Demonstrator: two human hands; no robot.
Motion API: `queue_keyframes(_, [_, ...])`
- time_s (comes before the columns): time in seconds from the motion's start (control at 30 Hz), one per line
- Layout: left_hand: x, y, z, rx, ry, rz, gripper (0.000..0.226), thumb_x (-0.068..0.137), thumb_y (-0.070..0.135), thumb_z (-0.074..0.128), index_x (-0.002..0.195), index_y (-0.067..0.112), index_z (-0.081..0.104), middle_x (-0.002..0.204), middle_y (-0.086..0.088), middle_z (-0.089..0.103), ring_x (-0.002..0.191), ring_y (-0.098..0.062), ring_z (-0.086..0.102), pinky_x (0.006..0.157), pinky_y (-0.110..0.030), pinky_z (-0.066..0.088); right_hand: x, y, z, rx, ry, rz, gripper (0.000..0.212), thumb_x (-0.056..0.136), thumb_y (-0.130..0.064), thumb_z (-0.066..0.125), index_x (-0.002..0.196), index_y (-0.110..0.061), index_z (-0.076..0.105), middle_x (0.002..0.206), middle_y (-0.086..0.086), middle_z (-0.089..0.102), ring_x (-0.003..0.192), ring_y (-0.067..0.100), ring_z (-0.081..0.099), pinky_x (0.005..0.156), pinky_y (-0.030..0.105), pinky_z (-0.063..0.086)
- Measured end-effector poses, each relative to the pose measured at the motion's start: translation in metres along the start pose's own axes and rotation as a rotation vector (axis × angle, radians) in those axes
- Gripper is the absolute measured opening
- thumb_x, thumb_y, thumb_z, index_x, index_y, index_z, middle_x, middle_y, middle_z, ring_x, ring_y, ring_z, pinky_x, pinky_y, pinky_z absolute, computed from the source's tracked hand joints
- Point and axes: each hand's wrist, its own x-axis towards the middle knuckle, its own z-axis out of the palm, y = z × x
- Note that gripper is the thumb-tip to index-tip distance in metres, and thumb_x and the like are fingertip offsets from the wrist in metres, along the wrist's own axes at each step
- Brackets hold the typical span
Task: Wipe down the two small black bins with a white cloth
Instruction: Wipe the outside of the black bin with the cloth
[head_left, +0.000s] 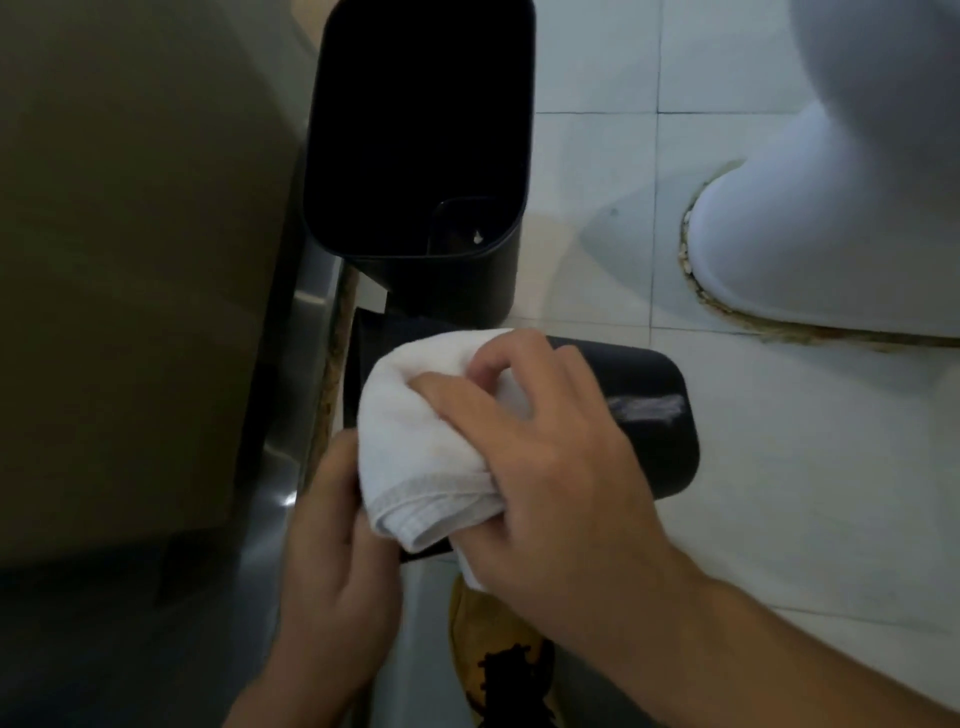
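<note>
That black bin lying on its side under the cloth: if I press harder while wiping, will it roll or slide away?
The tipped bin probably won't roll freely: its sides look flattish with rounded corners. It may skid, since the tiled floor looks smooth. The left hand at its open end likely braces it while the right hand presses the white cloth.

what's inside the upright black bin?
The upright black bin looks nearly empty: a dark floor with one small white speck near its corner. The rest of the interior is too dark to check.
</note>
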Motion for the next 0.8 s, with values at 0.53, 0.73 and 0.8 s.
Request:
queue_keyframes(0.53, [0.007, 0.009, -0.002, 0.185, -0.06, -0.051, 0.032, 0.094, 0.048, 0.032, 0.084, 0.029, 0.056, 0.076, 0.01, 0.063, 0.06, -0.008, 0.059, 0.043, -0.021, 0.043, -0.034, 0.096, -0.003, -0.063, 0.231, 0.382, 0.044, 0.076, -0.02, 0.061, 0.12, -0.018, 0.063, 0.115, 0.007, 0.053, 0.095, 0.029, 0.054, 0.074, 0.032, 0.042])
queue_keyframes(0.73, [0.012, 0.004, -0.007, 0.232, -0.086, -0.049, 0.028, 0.102, 0.013, 0.047, 0.082, 0.032, 0.053, 0.079, 0.023, 0.065, 0.066, 0.007, 0.059, 0.054, -0.006, 0.044, -0.021, 0.013, 0.014, 0.051, 0.072, -0.146, 0.055, 0.075, -0.033, 0.078, 0.127, -0.021, 0.062, 0.117, 0.004, 0.051, 0.099, 0.022, 0.048, 0.074, 0.031, 0.047])
queue_keyframes(0.8, [0.013, 0.005, -0.007, 0.241, -0.066, -0.024, 0.027, 0.101, 0.027, 0.044, 0.076, 0.03, 0.051, 0.076, 0.012, 0.062, 0.059, 0.001, 0.055, 0.049, -0.012, 0.042, -0.023, 0.032, 0.018, 0.01, 0.104, -0.186, 0.056, 0.074, -0.028, 0.078, 0.127, -0.02, 0.062, 0.118, 0.005, 0.051, 0.098, 0.025, 0.049, 0.074, 0.032, 0.049])
